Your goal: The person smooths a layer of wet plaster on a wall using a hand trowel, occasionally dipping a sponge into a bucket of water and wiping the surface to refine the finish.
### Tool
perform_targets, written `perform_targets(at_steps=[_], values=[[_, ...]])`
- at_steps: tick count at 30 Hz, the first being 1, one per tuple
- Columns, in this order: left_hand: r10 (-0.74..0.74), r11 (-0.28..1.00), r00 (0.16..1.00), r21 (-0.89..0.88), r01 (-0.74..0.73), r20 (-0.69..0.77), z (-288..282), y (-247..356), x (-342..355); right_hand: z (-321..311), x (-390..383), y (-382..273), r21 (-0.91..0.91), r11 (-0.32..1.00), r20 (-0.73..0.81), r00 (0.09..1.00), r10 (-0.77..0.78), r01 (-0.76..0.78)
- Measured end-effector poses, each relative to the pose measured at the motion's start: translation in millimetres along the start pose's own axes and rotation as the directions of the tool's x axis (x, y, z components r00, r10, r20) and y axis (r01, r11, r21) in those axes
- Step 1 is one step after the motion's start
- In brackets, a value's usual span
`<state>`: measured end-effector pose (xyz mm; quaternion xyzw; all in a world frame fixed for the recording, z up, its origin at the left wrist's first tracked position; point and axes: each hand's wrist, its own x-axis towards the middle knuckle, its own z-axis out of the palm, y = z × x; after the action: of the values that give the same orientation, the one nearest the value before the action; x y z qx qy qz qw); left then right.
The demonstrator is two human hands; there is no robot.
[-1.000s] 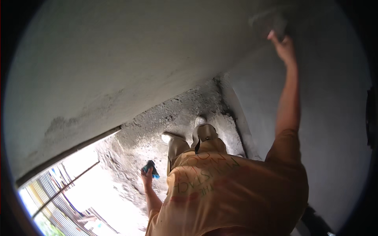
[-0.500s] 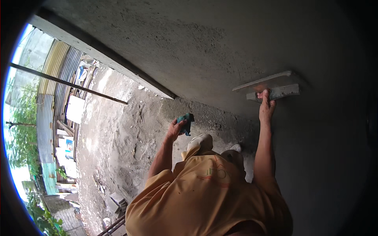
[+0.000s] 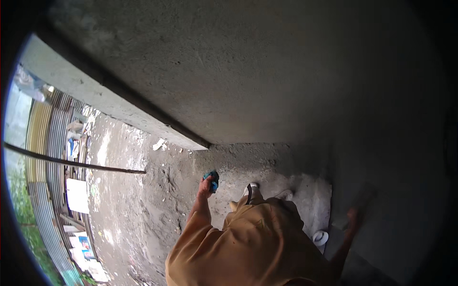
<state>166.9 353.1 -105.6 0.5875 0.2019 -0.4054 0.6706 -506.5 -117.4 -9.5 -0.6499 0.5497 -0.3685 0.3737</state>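
Observation:
My left hand (image 3: 205, 188) is closed on a crumpled dark teal cloth or sponge (image 3: 213, 179), held out over the rough ground left of my shoes. Low at the right, in shadow, my right hand (image 3: 353, 215) grips a plastering trowel (image 3: 366, 195), both smeared by motion; whether the blade touches the grey wall surface there cannot be told. A broad rough plastered wall (image 3: 229, 71) fills the upper view, ending at a pale edge with a dark groove.
Dirt ground with rubble (image 3: 133, 200) stretches to the left, bordered by corrugated metal sheets (image 3: 38, 143), white boards (image 3: 77, 194) and plants. A dark pole (image 3: 95, 166) juts across there. A round white object (image 3: 320, 237) lies by the slab edge right of my legs.
My right hand with the trowel has come from high on the wall down to the low right. The view has turned, bringing the outdoor ground further into sight; my left hand still holds the cloth.

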Motion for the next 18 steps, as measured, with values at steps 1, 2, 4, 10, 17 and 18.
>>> perform_targets(at_steps=[1,2,4,10,17,18], values=[[0.040,0.999,0.999,-0.029,-0.040,-0.006,-32,-17,1,-15,-28,-8,-0.395,0.916,0.128,0.991,-0.024,0.073],[0.030,0.999,0.997,-0.021,-0.028,0.066,-32,-26,14,-42,-80,7,-0.562,0.822,-0.095,0.994,0.045,-0.091],[-0.103,0.992,0.988,0.090,0.093,0.118,-13,-11,10,-52,-167,24,-0.621,0.688,-0.274,0.927,0.258,-0.375],[-0.313,0.788,0.899,0.612,0.066,0.306,73,-3,3,-77,-424,56,-0.249,0.549,-0.628,0.564,0.536,-0.798],[-0.444,0.376,0.806,0.898,-0.230,0.392,213,-73,-65,-121,-640,89,0.273,0.268,-0.567,0.071,0.821,-0.924],[-0.404,0.359,0.822,0.896,-0.261,0.402,222,-108,-70,-129,-670,98,0.265,0.184,-0.549,0.009,0.836,-0.946]])
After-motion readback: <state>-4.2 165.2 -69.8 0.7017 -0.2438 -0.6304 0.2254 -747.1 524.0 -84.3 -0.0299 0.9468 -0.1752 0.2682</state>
